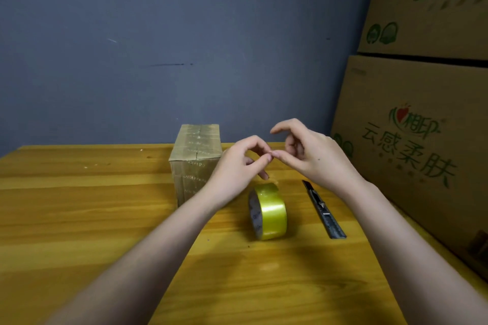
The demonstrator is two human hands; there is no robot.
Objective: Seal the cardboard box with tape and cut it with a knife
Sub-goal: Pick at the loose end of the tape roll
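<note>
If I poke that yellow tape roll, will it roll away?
Probably. The yellow tape roll stands on its round edge on the wooden table, so a poke along that edge would likely set it rolling. A poke on its flat side would more likely tip it over. With its hollow middle, it is probably light, so little would slow it.

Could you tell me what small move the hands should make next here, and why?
Probably lower the left hand onto the tape roll and pick it up. Both hands hover empty above the table, fingertips touching. The roll stands on edge just below them, the cardboard box sits closed behind it, and the knife lies untouched to the right, needed only after taping.
</note>
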